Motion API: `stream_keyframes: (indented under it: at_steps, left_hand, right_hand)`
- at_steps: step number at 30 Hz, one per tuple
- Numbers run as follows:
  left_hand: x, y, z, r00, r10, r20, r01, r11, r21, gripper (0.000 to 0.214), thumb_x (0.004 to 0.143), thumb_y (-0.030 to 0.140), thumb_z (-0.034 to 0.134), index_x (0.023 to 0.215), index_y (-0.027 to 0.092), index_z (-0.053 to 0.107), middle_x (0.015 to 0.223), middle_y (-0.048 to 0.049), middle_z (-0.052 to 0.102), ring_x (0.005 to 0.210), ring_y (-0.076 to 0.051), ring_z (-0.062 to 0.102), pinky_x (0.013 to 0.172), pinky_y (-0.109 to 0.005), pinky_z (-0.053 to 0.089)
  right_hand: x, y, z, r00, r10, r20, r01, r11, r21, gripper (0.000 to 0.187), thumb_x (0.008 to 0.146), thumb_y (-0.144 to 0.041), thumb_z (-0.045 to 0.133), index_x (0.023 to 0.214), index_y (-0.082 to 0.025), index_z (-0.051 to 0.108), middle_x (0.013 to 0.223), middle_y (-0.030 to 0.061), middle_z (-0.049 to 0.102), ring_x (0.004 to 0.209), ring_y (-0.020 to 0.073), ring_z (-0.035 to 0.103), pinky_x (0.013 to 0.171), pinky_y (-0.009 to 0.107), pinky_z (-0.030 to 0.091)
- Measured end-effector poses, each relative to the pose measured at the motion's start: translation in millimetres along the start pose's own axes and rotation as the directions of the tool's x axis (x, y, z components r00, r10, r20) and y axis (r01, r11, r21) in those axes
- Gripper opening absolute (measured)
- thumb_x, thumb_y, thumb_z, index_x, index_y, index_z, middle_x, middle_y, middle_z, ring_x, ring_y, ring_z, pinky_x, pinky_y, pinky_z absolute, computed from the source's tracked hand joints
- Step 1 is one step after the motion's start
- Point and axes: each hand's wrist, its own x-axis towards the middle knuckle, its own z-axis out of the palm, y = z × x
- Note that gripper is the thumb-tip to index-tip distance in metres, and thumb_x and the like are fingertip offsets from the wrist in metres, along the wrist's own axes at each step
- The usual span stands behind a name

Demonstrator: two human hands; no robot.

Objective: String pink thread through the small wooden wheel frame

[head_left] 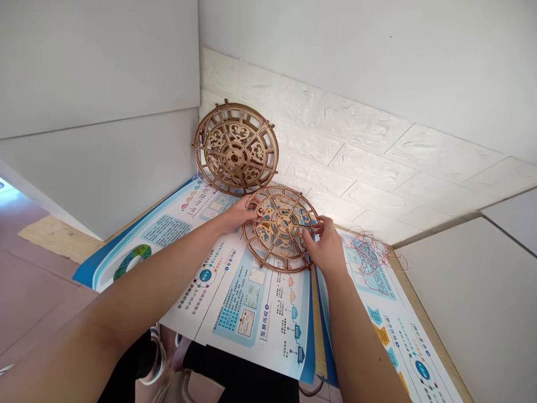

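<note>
**Left edge:** The shiny blue and white posters [239,302] end here, and past them is a red-brown floor [29,280].

**Left hand:** The left hand [237,215] is closed on the left rim of a flat wooden wheel [282,224]. Its fingers lie over the rim.

**Back wheel:** A second wooden wheel [235,148] stands tilted against a white brick-look wall [356,145]. It is just behind the left hand and does not touch it. Its bottom edge sits on the posters, and it nearly touches the held wheel.

**Held wheel:** The flat wooden wheel lies low on the posters, between both hands.

**Right hand:** The right hand [325,246] pinches the wheel's right side with its fingertips.

**Right side:** A messy bunch of thin red wires [371,252] lies just past the right hand. The wooden table edge [423,330] runs down beyond them.

**Room to move:** The wall is close behind the wheels. There is more room near the person, over the posters.
</note>
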Motion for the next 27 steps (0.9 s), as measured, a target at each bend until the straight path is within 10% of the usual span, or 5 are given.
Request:
stream_keyframes:
  at_steps: [27]
  left_hand:
    - [-0.1, -0.3, -0.4, 1.0, -0.017, 0.002, 0.017, 1.0, 0.0, 0.058, 0.062, 0.015, 0.081, 0.113, 0.021, 0.052, 0.112, -0.0071, 0.063, 0.101, -0.021, 0.065, 0.082, -0.035, 0.057]
  right_hand:
    - [1.6, 4.7, 0.8, 0.999, 0.008, 0.031, -0.006, 0.998, -0.057, 0.05, 0.085, -0.051, 0.053, 0.123, -0.019, 0.054, 0.1, 0.0102, 0.071, 0.09, 0.0312, 0.065, 0.083, 0.044, 0.046]
